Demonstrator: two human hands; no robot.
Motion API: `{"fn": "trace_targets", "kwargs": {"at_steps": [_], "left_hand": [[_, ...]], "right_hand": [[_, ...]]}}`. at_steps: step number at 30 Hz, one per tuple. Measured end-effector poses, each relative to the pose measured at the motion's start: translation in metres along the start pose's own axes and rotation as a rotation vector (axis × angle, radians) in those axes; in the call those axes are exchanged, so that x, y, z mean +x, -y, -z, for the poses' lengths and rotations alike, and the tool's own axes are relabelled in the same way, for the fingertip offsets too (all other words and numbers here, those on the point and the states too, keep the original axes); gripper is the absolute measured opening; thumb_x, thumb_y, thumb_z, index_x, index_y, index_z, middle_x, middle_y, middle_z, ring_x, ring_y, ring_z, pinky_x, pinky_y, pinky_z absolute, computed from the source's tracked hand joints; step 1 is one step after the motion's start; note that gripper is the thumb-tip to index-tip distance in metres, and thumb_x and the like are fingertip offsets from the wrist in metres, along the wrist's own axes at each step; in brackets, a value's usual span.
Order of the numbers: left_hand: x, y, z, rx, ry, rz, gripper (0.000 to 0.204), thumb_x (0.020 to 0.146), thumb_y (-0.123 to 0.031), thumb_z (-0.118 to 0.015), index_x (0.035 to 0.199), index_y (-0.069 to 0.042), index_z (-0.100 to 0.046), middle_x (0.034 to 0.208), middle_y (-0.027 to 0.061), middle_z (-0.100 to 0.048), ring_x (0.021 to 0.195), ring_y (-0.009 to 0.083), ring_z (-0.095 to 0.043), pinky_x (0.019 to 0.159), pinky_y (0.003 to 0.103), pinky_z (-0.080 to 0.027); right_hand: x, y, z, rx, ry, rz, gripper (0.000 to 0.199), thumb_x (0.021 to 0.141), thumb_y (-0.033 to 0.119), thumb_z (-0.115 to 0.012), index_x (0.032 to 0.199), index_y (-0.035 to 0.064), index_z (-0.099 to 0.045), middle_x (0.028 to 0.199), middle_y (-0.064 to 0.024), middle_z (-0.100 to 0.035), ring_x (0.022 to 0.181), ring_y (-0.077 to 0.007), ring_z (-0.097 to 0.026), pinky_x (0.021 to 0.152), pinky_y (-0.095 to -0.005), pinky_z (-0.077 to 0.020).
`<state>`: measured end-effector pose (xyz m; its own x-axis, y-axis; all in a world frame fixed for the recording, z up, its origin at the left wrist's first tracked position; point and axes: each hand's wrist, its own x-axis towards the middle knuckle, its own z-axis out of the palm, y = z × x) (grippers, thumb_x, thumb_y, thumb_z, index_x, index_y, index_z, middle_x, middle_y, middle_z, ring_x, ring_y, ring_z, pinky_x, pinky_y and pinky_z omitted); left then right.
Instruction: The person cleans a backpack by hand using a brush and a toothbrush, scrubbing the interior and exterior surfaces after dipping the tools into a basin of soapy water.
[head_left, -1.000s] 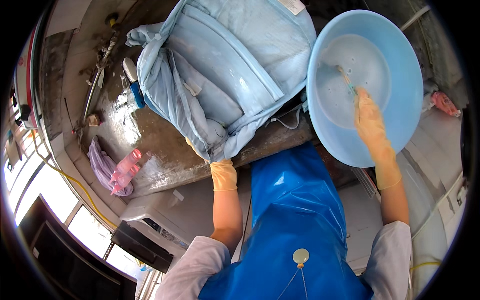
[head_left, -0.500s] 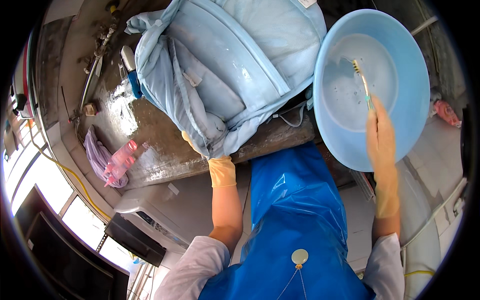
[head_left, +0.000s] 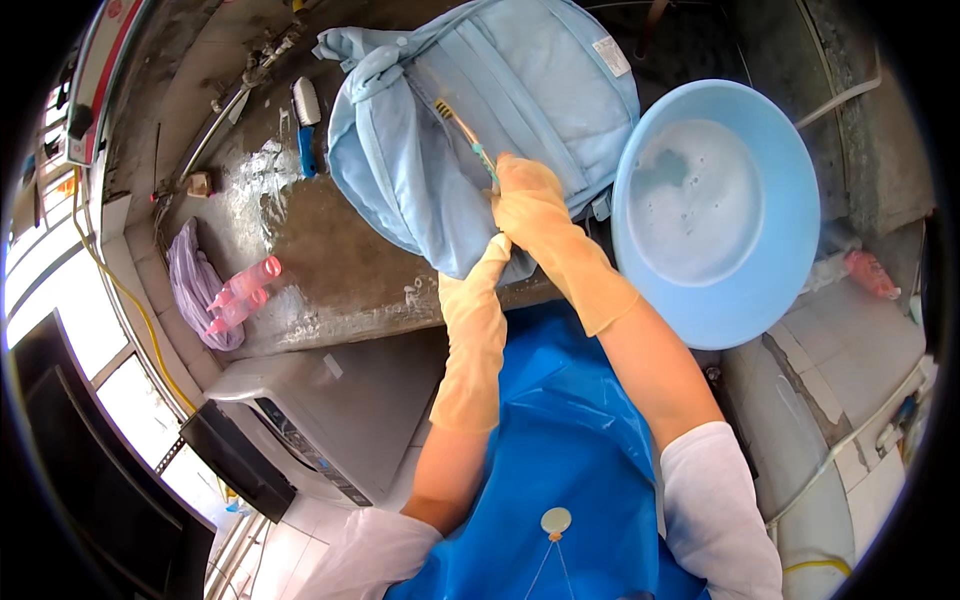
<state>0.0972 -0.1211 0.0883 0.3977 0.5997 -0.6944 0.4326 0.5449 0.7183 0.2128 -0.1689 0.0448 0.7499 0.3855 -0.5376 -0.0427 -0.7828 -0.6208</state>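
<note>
A light blue fabric backpack point(head_left: 545, 105) lies wet and rumpled on the dark counter in front of me. My gloved left hand point(head_left: 478, 278) is closed on its near edge, bunching the cloth. My gloved right hand point(head_left: 530, 195) grips a toothbrush point(head_left: 467, 133) by its handle. The dark-bristled head is over the backpack's front panel; whether the bristles touch the cloth I cannot tell. Right beside the backpack stands a big light blue basin point(head_left: 715, 318) of cloudy, foamy water.
A blue-handled scrub brush point(head_left: 306, 128) lies left of the backpack on the wet counter point(head_left: 330, 265). Pink bottles point(head_left: 240, 296) and a purple plastic bag point(head_left: 193, 285) sit near its left edge. Below stands a grey appliance point(head_left: 330, 400). A pink packet point(head_left: 870, 274) lies at far right.
My right hand has brought the toothbrush from over the basin leftward to the backpack. My left hand still grips the near edge. The view has shifted, and the backpack's folds lie differently.
</note>
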Motion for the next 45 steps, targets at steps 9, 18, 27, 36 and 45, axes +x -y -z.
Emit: {"fn": "trace_targets", "kwargs": {"at_steps": [9,18,27,36,45], "left_hand": [[0.028,-0.001,0.06,-0.14,0.291,-0.093,0.03,0.086,-0.006,-0.066,0.112,0.008,-0.061,0.118,0.0133,-0.059,0.108,0.0245,-0.058,0.098,0.036,-0.044],[0.055,-0.001,0.072,-0.746,0.351,0.069,0.076,0.068,-0.026,-0.076,0.134,-0.002,-0.045,0.128,0.0172,-0.053,0.118,0.0369,-0.05,0.098,0.056,-0.043],[0.088,0.03,0.079,1.105,-0.147,-0.997,0.058,0.057,-0.022,-0.084,0.107,0.001,-0.064,0.095,0.0073,-0.07,0.083,0.0228,-0.069,0.075,0.032,-0.054],[0.098,0.038,0.075,1.102,-0.163,-1.074,0.064,0.059,-0.026,-0.083,0.113,0.001,-0.062,0.1,0.0079,-0.069,0.089,0.0241,-0.068,0.078,0.032,-0.053],[0.1,0.038,0.072,0.953,-0.082,-0.927,0.067,0.068,-0.024,-0.079,0.125,0.001,-0.053,0.114,0.0092,-0.063,0.101,0.0237,-0.063,0.087,0.032,-0.049]], "right_hand": [[-0.002,0.015,0.019,0.323,0.282,-0.097,0.018,0.085,0.014,-0.065,0.094,0.002,-0.055,0.077,-0.0186,-0.061,0.064,-0.0351,-0.06,0.058,-0.0432,-0.0488],[-0.002,0.014,0.036,1.032,0.297,-0.305,0.03,0.081,0.003,-0.071,0.084,0.0135,-0.043,0.065,0.0062,-0.041,0.047,-0.0064,-0.037,0.04,-0.0271,-0.0309],[0.008,0.001,0.002,0.964,0.299,-0.248,0.023,0.08,0.003,-0.072,0.082,0.0053,-0.049,0.065,-0.0063,-0.056,0.052,-0.0182,-0.056,0.051,-0.0351,-0.0453],[0.009,-0.007,-0.025,0.272,-0.23,0.222,0.012,0.08,0.001,-0.064,0.086,0.0022,-0.054,0.069,-0.0174,-0.062,0.073,-0.0371,-0.06,0.064,-0.0438,-0.0499],[0.001,-0.006,-0.025,0.268,-0.499,0.422,0.025,0.084,0.017,-0.069,0.09,0.002,-0.051,0.087,-0.0186,-0.06,0.071,-0.041,-0.058,0.063,-0.0465,-0.0484]]}}
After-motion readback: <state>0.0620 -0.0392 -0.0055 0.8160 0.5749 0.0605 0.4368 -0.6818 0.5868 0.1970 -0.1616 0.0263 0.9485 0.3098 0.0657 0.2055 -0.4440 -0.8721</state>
